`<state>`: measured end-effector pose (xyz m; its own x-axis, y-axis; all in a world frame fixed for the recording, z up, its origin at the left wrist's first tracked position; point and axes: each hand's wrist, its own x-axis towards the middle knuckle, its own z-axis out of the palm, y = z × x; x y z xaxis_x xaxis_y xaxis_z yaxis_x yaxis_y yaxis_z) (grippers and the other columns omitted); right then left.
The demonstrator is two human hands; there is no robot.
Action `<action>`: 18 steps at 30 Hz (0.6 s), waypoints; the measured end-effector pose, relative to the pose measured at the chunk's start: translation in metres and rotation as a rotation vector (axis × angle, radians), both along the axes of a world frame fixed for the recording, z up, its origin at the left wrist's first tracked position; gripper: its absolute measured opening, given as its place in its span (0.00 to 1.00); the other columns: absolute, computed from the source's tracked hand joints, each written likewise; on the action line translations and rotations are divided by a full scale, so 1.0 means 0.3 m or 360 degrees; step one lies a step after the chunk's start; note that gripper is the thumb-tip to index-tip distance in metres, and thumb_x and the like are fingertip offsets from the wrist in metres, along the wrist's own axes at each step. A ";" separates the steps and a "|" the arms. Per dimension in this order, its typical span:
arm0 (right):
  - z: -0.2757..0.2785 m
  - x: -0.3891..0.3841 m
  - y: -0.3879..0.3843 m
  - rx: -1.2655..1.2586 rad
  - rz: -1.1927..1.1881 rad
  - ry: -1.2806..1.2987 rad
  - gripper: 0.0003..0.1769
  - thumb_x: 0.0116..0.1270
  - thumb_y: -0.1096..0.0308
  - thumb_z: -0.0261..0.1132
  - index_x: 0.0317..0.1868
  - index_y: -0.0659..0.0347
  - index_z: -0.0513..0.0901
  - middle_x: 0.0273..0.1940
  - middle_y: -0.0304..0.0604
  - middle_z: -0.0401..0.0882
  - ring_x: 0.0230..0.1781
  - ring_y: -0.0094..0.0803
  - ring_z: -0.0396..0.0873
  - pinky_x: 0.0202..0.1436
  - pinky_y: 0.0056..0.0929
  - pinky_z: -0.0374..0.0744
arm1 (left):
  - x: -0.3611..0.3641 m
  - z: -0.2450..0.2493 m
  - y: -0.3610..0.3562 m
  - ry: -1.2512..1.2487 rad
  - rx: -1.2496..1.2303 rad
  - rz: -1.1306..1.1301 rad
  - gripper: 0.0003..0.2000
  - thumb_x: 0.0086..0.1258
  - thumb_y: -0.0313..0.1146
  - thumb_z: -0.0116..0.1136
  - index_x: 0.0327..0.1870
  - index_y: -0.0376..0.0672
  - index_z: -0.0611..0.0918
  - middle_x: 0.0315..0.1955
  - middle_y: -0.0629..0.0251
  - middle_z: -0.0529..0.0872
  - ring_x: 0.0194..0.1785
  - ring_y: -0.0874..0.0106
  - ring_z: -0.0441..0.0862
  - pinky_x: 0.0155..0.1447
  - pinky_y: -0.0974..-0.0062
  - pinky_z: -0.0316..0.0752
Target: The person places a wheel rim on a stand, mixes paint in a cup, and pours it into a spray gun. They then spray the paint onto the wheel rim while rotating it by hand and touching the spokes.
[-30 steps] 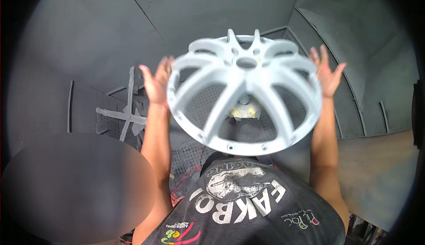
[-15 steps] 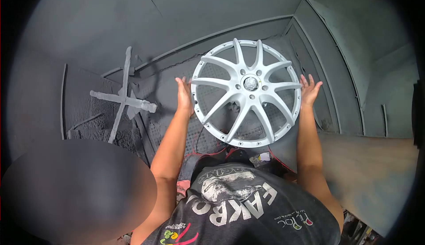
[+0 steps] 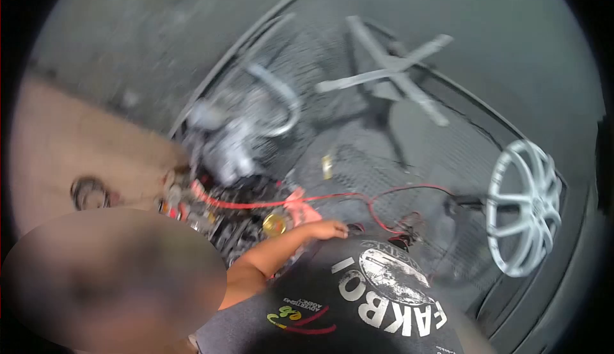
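My left hand point(image 3: 329, 229) is in front of my shirt, its fingers loosely bent and nothing visible in them. It is nearest to a crumpled pinkish-red cloth point(image 3: 302, 208) and a red hose point(image 3: 320, 198), apart from both. My right hand is out of view. At the far right the light grey wheel rim point(image 3: 532, 208) is seen at an angle, out of my hands, and a dark support shows beside it. A grey-coated cross-shaped stand point(image 3: 393, 66) rises ahead of me.
Loose clutter point(image 3: 246, 223) lies at the left, with a yellow-topped can point(image 3: 275, 225) among it. Blurred pale wrapping point(image 3: 227, 146) and a curved grey piece point(image 3: 284, 101) lie behind. A small yellowish item point(image 3: 327, 167) rests on the floor. Dark grey walls point(image 3: 499, 28) enclose the area.
Both hands have left the wheel rim's edges. My view has swung left, so the rim and the cross-shaped stand appear farther right. My left hand is lower, and my right has gone from view.
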<state>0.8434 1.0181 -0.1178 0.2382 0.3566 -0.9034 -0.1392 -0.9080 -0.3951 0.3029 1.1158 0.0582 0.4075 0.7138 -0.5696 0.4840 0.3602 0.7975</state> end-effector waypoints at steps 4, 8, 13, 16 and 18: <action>0.049 -0.425 -0.037 -0.0249 0.0742 0.0152 0.32 0.72 0.31 0.53 0.45 0.54 0.83 0.26 0.30 0.77 0.18 0.27 0.67 0.24 0.32 0.70 | -0.511 -0.016 -0.180 0.0298 0.0874 0.1210 0.07 0.69 0.29 0.58 0.41 0.40 0.87 0.30 0.64 0.89 0.34 0.73 0.85 0.42 0.72 0.78; 0.148 -0.606 0.110 -0.0130 0.1101 0.0130 0.33 0.71 0.31 0.54 0.41 0.55 0.83 0.25 0.30 0.76 0.17 0.29 0.67 0.23 0.33 0.69 | -0.868 0.503 -0.253 0.0805 0.1435 0.2091 0.11 0.68 0.32 0.68 0.27 0.38 0.80 0.20 0.70 0.80 0.25 0.79 0.72 0.31 0.75 0.69; 0.289 -0.670 0.494 0.0789 0.1151 -0.0113 0.25 0.73 0.44 0.60 0.28 0.56 0.78 0.21 0.34 0.75 0.19 0.25 0.69 0.24 0.28 0.68 | -1.324 0.575 -0.255 0.1973 0.1718 0.1668 0.26 0.61 0.52 0.72 0.46 0.36 0.80 0.38 0.50 0.84 0.43 0.55 0.81 0.51 0.59 0.74; 0.544 -0.909 0.619 0.0980 0.0916 -0.0162 0.24 0.71 0.50 0.64 0.47 0.67 0.83 0.29 0.38 0.78 0.24 0.23 0.70 0.27 0.25 0.68 | -1.457 0.433 -0.252 0.1638 0.1098 0.1657 0.32 0.62 0.57 0.69 0.54 0.35 0.81 0.49 0.45 0.86 0.54 0.51 0.82 0.59 0.60 0.75; 0.689 -1.026 0.670 0.0976 0.1376 -0.0296 0.28 0.70 0.49 0.64 0.55 0.69 0.81 0.36 0.45 0.83 0.38 0.29 0.81 0.42 0.33 0.80 | -1.358 0.498 -0.231 0.1349 0.1186 0.1603 0.27 0.66 0.52 0.68 0.52 0.34 0.83 0.48 0.47 0.87 0.51 0.51 0.84 0.58 0.61 0.75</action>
